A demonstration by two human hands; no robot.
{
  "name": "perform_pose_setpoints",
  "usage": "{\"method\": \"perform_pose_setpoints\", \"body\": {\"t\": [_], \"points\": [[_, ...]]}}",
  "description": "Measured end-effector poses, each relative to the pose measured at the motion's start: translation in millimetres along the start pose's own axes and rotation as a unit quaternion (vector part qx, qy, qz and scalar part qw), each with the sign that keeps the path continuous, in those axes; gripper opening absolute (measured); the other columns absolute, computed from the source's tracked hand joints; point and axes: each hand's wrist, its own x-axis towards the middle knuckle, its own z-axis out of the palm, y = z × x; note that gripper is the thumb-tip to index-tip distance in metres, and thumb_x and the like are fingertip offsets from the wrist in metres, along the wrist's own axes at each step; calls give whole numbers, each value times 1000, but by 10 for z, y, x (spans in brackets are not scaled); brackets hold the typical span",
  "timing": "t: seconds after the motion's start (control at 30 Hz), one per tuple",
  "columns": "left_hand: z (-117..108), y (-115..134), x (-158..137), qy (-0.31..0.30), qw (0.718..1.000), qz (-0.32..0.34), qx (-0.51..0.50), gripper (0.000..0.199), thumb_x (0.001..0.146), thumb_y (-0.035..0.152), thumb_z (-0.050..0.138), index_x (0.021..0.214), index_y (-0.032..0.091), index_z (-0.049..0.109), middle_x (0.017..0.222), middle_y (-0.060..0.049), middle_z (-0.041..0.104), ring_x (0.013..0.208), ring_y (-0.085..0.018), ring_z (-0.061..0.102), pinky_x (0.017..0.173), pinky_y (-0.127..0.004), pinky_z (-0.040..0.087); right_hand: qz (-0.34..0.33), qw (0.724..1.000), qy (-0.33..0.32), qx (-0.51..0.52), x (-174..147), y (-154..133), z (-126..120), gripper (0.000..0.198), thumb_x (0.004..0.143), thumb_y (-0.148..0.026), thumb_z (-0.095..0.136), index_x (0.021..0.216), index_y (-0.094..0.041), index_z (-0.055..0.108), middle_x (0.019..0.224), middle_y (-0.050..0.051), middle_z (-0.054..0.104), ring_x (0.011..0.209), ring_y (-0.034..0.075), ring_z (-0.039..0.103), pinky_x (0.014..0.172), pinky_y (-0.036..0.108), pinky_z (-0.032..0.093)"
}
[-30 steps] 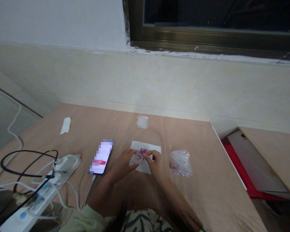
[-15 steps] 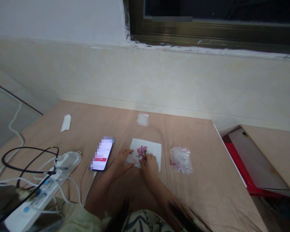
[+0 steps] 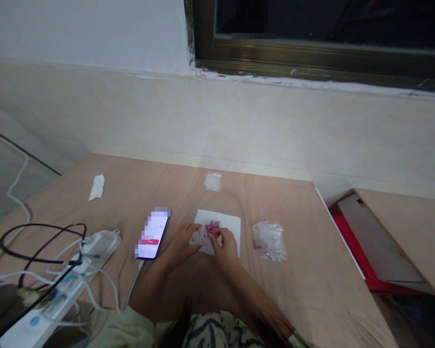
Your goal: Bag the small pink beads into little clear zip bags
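Table (image 3: 311, 285): wood-grain top, light brown, its far edge against the wall (image 3: 130, 116).

Centre: one sheet of white paper (image 3: 233, 228), flat, near the person. On it, a small heap of pink beads (image 3: 212, 224), just beyond the fingers. A see-through piece with pinkish edges (image 3: 204, 235) lies over the left part of the sheet.

Left hand (image 3: 184, 240): at the sheet's left edge, thumb and fingers apart on either side of the see-through piece; whether they grip it cannot be told. Right hand (image 3: 227, 246): over the sheet, thumb and forefinger brought close together beside the beads; anything between them is too small to tell.

Right of the sheet: clear plastic bags (image 3: 270, 240), overlapping, with some pink contents. Beyond the sheet, near the wall: one small clear bag (image 3: 213, 181), flat.

Left: one phone (image 3: 154, 234), screen lit, a white cord (image 3: 133, 282) at its near end. Farther left, a white power strip (image 3: 107, 241) with a looped black cable (image 3: 25, 225) and tangled white leads. Far left: a torn white scrap (image 3: 96, 187).

Room: wall white above, beige below; dark window with brownish frame (image 3: 311, 60), chipped plaster along its lower edge. At right, a second wooden surface (image 3: 416, 222) and a red item (image 3: 351, 261) beside it.
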Motion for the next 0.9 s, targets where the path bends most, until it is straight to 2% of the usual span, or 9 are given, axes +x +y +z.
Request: {"method": "perform_pose_setpoints", "body": {"t": [0.07,0.17,0.27,0.43,0.53,0.6,0.67,0.77,0.9], "points": [[-10,-19,15,0,1000,1,0,42,59,19,60,100,17,50,100,-8,56,95,-24,50,84,-40,39,22,998,6,-54,-14,73,43,13,75,-26,47,75,-16,56,74,6,57,74,18,49,66,29,38],[-3,-61,15,3,1000,4,0,42,60,20,60,101,17,50,101,-8,56,97,-24,49,85,-40,39,36,991,-21,-124,-44,180,136,11,74,-23,47,75,-16,56,77,9,57,76,21,48,65,31,37],[17,-85,-7,8,1000,1,-1,42,60,20,59,101,17,50,101,-8,56,97,-24,49,85,-40,39,40,989,-28,-140,-62,213,188,14,75,-18,43,74,-16,57,77,10,58,77,22,49,66,31,37],[51,-97,-51,1,1000,4,11,43,59,20,61,100,15,50,99,-9,57,94,-24,50,84,-39,39,37,999,3,-15,-37,76,106,12,75,-22,47,76,-16,57,73,5,58,74,17,51,66,29,38],[70,-101,-60,-4,1000,9,10,43,60,21,60,101,16,50,99,-8,56,93,-24,50,83,-39,39,15,997,-22,69,-4,-40,54,12,73,-26,50,74,-18,59,72,3,59,72,15,52,62,26,39],[71,-97,-56,-5,1000,9,5,42,60,21,60,101,16,50,100,-8,56,94,-24,50,83,-39,39,9,996,-32,88,12,-59,45,14,73,-27,50,76,-18,60,74,3,59,72,15,52,61,25,39],[55,-86,-48,-7,1000,7,0,44,59,20,61,101,16,50,100,-9,56,95,-24,50,84,-39,39,16,997,-22,69,23,-15,52,14,74,-25,48,78,-18,60,74,4,59,73,16,51,65,27,39],[14,-68,-31,-8,1000,0,-10,45,58,18,61,101,17,49,100,-8,56,95,-24,50,84,-39,39,20,1000,-16,-14,29,119,84,13,73,-17,48,75,-18,60,76,6,57,78,18,49,71,31,38],[-37,-64,-2,-4,1000,-2,-12,44,59,18,61,102,15,49,100,-9,55,95,-23,50,84,-39,39,13,994,-35,-100,30,233,127,17,71,-11,47,75,-21,61,82,8,54,81,21,46,68,31,38]]}}
